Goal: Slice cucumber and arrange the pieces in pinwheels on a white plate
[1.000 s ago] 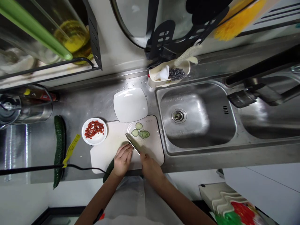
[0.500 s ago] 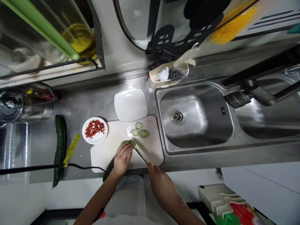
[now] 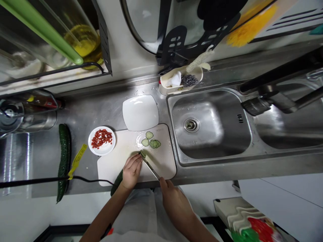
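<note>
So the right hand [image 3: 175, 198] has just pulled back toward the body, drawing the long metal-bladed knife [image 3: 152, 171] with it; the tip's now right by the left fingertips. I'd read that as the blade clearing the cut end, though the contact's too small to tell. Right fingers are wrapped around the handle, mostly hiding it. Left hand [image 3: 131, 173] has its fingers pressed together, holding down the long dark green cucumber [image 3: 117, 182], which runs under the palm and pokes out on the wrist's left side. Thin pale green slices [image 3: 154, 144] haven't moved, just ahead of the knife tip on the off-white plastic board [image 3: 111, 164]. Farther out: round white dish of red berries [image 3: 101, 140] on the left, squarish white plate [image 3: 140, 113] beyond the slices.
</note>
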Demonstrator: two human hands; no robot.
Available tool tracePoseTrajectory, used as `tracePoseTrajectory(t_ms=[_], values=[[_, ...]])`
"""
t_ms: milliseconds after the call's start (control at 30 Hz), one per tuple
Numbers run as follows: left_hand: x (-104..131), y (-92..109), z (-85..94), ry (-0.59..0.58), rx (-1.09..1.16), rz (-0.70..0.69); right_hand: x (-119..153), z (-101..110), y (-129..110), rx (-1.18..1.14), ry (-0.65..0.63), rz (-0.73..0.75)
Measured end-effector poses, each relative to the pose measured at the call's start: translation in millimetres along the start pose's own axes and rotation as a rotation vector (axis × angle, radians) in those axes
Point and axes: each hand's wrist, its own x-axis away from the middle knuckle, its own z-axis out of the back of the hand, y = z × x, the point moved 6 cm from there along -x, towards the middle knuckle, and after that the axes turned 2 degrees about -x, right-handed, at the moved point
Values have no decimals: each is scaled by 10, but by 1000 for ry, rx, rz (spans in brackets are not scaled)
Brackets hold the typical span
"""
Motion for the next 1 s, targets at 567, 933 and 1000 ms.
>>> tracePoseTrajectory(t_ms=[567,933,1000], values=[[-13,15,12,22,-7,-9,-91,20,-13,-9,-58,18],[-17,5,5,11,-8,-9,-190,4,-38,-32,-58,35],[-9,1,0,7,-13,-10,-216,-19,-42,-26,-42,43]])
